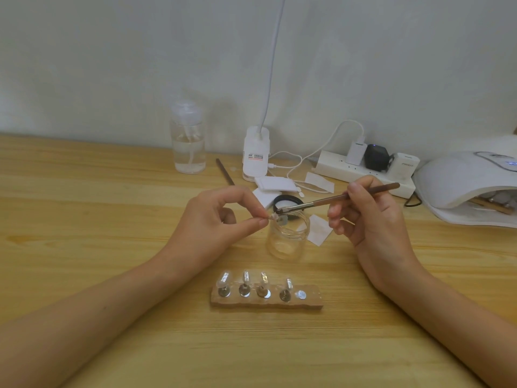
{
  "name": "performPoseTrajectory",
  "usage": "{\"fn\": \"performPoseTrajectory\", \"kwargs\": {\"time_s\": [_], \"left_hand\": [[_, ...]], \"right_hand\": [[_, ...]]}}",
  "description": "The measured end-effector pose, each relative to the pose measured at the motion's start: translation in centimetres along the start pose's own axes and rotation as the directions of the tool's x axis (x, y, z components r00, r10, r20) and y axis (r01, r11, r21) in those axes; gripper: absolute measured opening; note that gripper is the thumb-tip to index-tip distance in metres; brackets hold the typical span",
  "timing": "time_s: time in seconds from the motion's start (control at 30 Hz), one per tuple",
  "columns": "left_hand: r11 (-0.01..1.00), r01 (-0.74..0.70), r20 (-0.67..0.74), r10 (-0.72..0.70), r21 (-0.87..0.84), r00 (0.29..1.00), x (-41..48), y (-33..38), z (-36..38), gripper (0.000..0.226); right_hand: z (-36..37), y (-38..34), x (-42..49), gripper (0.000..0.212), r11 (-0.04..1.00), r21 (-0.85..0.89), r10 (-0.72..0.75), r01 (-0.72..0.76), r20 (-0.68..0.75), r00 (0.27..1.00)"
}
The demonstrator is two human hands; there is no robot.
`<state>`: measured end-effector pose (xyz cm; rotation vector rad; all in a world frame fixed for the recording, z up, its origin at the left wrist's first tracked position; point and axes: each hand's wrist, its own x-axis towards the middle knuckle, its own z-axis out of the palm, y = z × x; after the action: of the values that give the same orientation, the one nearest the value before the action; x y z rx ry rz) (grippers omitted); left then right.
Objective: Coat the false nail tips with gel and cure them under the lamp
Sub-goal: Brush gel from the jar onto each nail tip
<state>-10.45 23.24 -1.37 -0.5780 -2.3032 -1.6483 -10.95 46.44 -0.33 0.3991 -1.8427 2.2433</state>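
My left hand (221,217) pinches a small nail tip on its stand (275,218) between thumb and forefinger, above the open clear gel jar (288,236). My right hand (369,211) holds a brown brush (333,199) like a pen, and its bristles touch the held tip. A wooden holder (267,302) near the table's front carries several clear nail tips (246,277) on metal stands, with one bare metal disc at its right end. The white curing lamp (470,189) stands at the right edge, with another wooden holder inside its opening.
A clear pump bottle (188,138), a white desk lamp base (255,155) with a cable, a power strip (363,172) with plugs, a second brush (224,171), white pads (275,187) and the jar's black lid (288,201) lie at the back.
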Motion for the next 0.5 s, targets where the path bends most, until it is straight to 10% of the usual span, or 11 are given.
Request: {"fn": "performPoseTrajectory", "kwargs": {"time_s": [0.5], "left_hand": [[1.0, 0.01, 0.009, -0.01, -0.008, 1.0, -0.04, 0.15, -0.09, 0.009]], "right_hand": [[-0.22, 0.12, 0.04, 0.017, 0.999, -0.033, -0.004, 0.003, -0.039, 0.999]]}}
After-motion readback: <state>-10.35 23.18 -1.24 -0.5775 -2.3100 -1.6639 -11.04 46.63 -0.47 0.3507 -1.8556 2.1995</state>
